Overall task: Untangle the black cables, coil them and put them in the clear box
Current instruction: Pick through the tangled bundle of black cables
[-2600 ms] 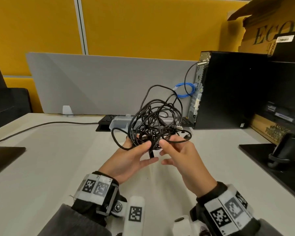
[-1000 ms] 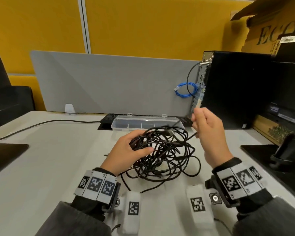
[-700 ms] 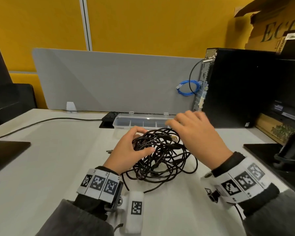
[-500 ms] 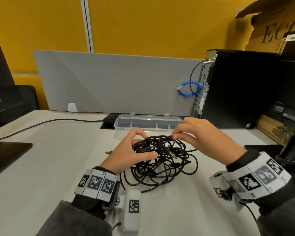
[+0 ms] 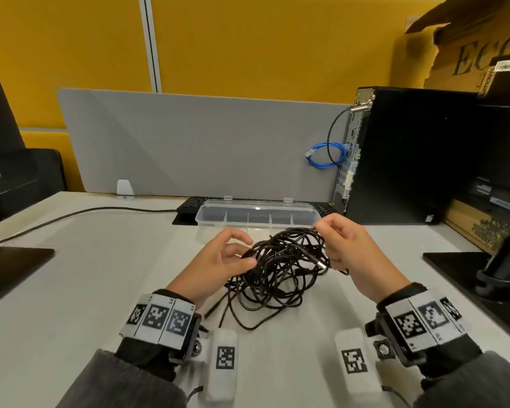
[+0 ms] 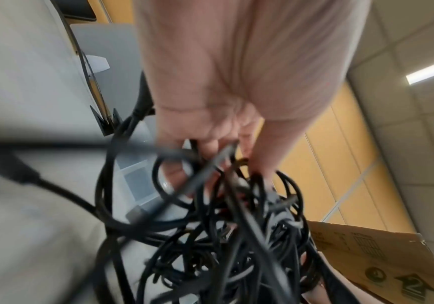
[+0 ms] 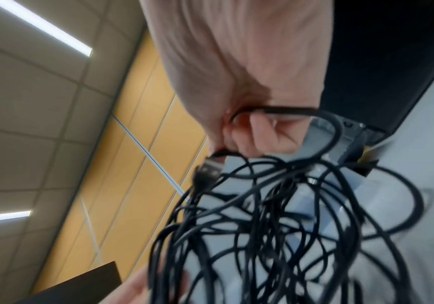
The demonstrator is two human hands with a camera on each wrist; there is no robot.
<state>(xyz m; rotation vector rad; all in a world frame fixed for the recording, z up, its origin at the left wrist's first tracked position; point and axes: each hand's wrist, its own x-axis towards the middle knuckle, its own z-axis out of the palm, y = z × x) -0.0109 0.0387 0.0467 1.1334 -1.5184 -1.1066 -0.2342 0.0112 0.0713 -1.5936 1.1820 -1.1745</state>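
A tangled bundle of black cables (image 5: 277, 269) hangs between both hands just above the white desk, its lower loops trailing on the desk. My left hand (image 5: 224, 260) grips the bundle's left side with thumb and curled fingers. My right hand (image 5: 339, 242) pinches strands at the bundle's upper right; in the right wrist view a strand loops through the curled fingers (image 7: 260, 135) and a USB plug (image 7: 206, 170) hangs below. The tangle (image 6: 236, 236) fills the left wrist view. The clear box (image 5: 256, 217), open with dividers, stands just behind the hands.
A black computer tower (image 5: 409, 154) with a blue cable (image 5: 326, 156) stands at the back right. A black keyboard (image 5: 189, 207) lies behind the box. Monitor bases sit at the left (image 5: 12, 257) and right (image 5: 483, 275). A grey divider (image 5: 189, 142) backs the desk.
The bundle was set down on the desk, then gathered again. My right hand let go, reached over, and now pinches strands at the upper right while both hands lift the tangle.
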